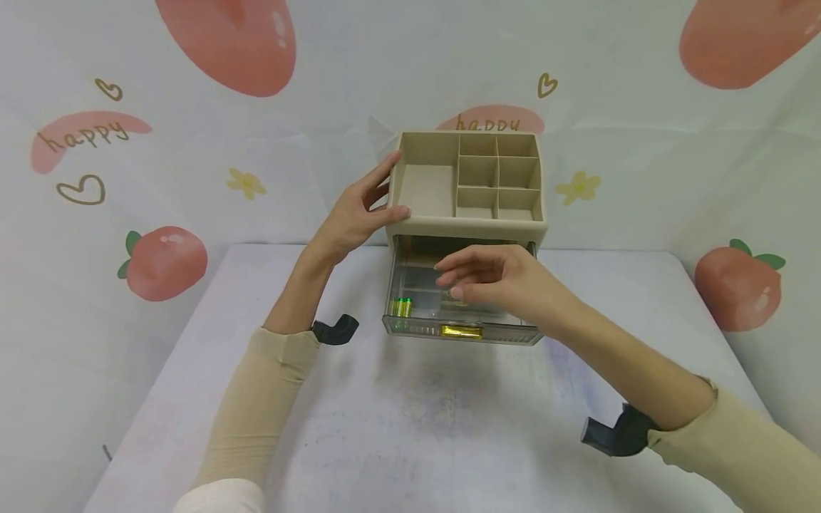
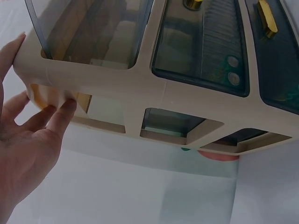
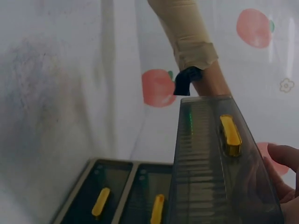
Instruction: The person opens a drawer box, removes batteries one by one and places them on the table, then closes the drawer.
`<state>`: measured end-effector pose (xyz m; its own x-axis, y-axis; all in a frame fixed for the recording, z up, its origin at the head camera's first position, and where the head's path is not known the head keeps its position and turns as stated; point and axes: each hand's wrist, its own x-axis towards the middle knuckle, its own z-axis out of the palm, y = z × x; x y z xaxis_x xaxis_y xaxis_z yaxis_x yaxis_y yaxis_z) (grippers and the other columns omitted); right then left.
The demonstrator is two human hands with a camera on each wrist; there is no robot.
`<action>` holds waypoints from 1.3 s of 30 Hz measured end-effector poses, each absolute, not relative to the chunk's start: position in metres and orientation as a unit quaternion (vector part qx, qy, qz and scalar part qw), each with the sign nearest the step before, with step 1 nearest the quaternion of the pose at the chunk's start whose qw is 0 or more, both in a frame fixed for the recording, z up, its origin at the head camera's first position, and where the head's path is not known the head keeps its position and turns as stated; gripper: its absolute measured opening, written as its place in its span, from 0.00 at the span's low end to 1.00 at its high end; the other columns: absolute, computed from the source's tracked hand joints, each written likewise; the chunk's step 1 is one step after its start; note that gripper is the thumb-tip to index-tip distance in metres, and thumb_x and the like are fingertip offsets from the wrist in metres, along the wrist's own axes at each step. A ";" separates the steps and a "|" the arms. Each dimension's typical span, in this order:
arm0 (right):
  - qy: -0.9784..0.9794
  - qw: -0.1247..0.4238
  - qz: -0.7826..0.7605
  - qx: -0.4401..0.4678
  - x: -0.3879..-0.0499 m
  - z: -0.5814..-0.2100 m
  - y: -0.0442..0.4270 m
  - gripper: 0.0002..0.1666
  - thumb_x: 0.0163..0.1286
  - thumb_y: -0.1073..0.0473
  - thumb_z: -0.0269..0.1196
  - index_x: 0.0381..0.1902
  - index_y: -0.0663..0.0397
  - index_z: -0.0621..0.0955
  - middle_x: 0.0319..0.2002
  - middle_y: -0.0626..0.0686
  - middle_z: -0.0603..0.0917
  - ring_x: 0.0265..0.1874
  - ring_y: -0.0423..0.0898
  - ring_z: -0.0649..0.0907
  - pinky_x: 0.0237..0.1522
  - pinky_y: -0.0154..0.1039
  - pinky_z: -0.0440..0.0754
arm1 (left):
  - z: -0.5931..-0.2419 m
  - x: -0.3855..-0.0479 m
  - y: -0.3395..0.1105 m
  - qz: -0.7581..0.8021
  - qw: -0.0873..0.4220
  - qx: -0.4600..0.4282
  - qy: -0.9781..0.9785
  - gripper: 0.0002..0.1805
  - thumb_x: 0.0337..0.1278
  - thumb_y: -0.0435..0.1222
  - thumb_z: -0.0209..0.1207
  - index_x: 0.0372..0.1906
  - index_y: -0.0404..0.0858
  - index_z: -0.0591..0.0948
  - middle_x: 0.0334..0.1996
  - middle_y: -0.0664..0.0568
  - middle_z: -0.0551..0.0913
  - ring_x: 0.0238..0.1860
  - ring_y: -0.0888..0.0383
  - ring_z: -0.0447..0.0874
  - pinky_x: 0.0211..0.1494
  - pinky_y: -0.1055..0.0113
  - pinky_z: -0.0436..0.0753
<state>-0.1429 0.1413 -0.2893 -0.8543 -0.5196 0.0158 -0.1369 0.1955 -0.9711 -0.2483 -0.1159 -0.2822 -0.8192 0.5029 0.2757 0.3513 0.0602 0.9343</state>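
Observation:
A beige organizer [image 1: 468,228] with a sectioned top stands at the table's back. Its transparent top drawer [image 1: 410,329] with a gold handle [image 1: 462,331] is pulled out. Green-and-gold batteries [image 1: 402,307] stand in the drawer's left front corner. My left hand [image 1: 355,217] holds the organizer's left side, thumb on the top front edge; in the left wrist view its fingers [image 2: 63,112] touch the frame around a side opening. Above the drawer hovers my right hand [image 1: 507,281], fingers loosely bent; whether anything is between them is hard to see. The right wrist view shows it [image 3: 287,186] beside the drawer front [image 3: 201,186].
Two lower drawers with gold handles [image 3: 101,201] are closed in the right wrist view. A white table [image 1: 417,427] extends in front of the organizer. Behind it hangs a white cloth [image 1: 333,92] printed with fruit and hearts.

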 end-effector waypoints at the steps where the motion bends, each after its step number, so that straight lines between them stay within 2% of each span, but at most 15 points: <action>1: 0.758 0.162 -0.594 -0.216 -0.145 -0.289 0.141 0.21 0.66 0.62 0.68 0.58 0.54 0.81 0.50 0.60 0.85 0.50 0.57 0.84 0.51 0.43 0.82 | -0.283 -0.248 -0.116 0.620 0.062 0.294 0.725 0.44 0.61 0.23 0.60 0.79 0.36 0.52 0.78 0.43 0.50 0.75 0.42 0.56 0.68 0.54 0.70; 6: 0.765 0.169 -0.586 -0.206 -0.152 -0.289 0.140 0.23 0.66 0.61 0.68 0.58 0.59 0.80 0.50 0.60 0.85 0.48 0.57 0.85 0.51 0.43 0.82 | -0.284 -0.248 -0.116 0.621 0.061 0.295 0.724 0.44 0.61 0.23 0.60 0.79 0.35 0.52 0.78 0.44 0.50 0.75 0.43 0.56 0.68 0.54 0.70; 11: 0.775 0.171 -0.574 -0.201 -0.156 -0.287 0.136 0.22 0.66 0.60 0.69 0.56 0.58 0.81 0.47 0.56 0.87 0.45 0.53 0.87 0.50 0.45 0.82 | -0.283 -0.249 -0.116 0.618 0.061 0.295 0.726 0.44 0.61 0.24 0.60 0.79 0.37 0.52 0.78 0.45 0.50 0.75 0.42 0.55 0.69 0.53 0.69; 17: 0.793 0.172 -0.545 -0.212 -0.160 -0.288 0.131 0.22 0.65 0.60 0.70 0.56 0.60 0.81 0.44 0.53 0.87 0.43 0.48 0.87 0.48 0.41 0.83 | -0.282 -0.248 -0.116 0.618 0.061 0.298 0.725 0.44 0.61 0.24 0.60 0.79 0.37 0.52 0.78 0.44 0.50 0.75 0.42 0.55 0.68 0.53 0.70; 22: 0.800 0.181 -0.528 -0.219 -0.163 -0.290 0.124 0.22 0.64 0.60 0.70 0.55 0.58 0.81 0.43 0.51 0.88 0.42 0.52 0.86 0.46 0.44 0.83 | -0.285 -0.251 -0.117 0.622 0.060 0.298 0.721 0.44 0.61 0.24 0.60 0.79 0.36 0.52 0.79 0.44 0.50 0.75 0.43 0.57 0.67 0.54 0.71; 26: 0.802 0.192 -0.521 -0.221 -0.164 -0.292 0.118 0.21 0.65 0.61 0.70 0.55 0.59 0.81 0.42 0.51 0.88 0.42 0.55 0.86 0.44 0.42 0.84 | -0.295 -0.261 -0.119 0.626 0.059 0.301 0.717 0.45 0.61 0.24 0.60 0.79 0.40 0.52 0.79 0.47 0.50 0.74 0.45 0.58 0.66 0.54 0.71; 32: 0.825 0.198 -0.477 -0.229 -0.167 -0.295 0.110 0.23 0.64 0.59 0.71 0.56 0.60 0.80 0.40 0.49 0.87 0.39 0.46 0.87 0.41 0.39 0.83 | -0.303 -0.270 -0.121 0.628 0.054 0.306 0.713 0.44 0.61 0.27 0.62 0.79 0.45 0.55 0.78 0.52 0.53 0.74 0.50 0.60 0.66 0.55 0.72; 39: 0.847 0.204 -0.427 -0.244 -0.171 -0.303 0.102 0.26 0.62 0.57 0.72 0.56 0.60 0.80 0.39 0.47 0.87 0.39 0.42 0.87 0.45 0.39 0.83 | -0.303 -0.269 -0.121 0.628 0.056 0.300 0.716 0.44 0.61 0.27 0.62 0.79 0.45 0.55 0.78 0.53 0.53 0.74 0.50 0.59 0.66 0.55 0.71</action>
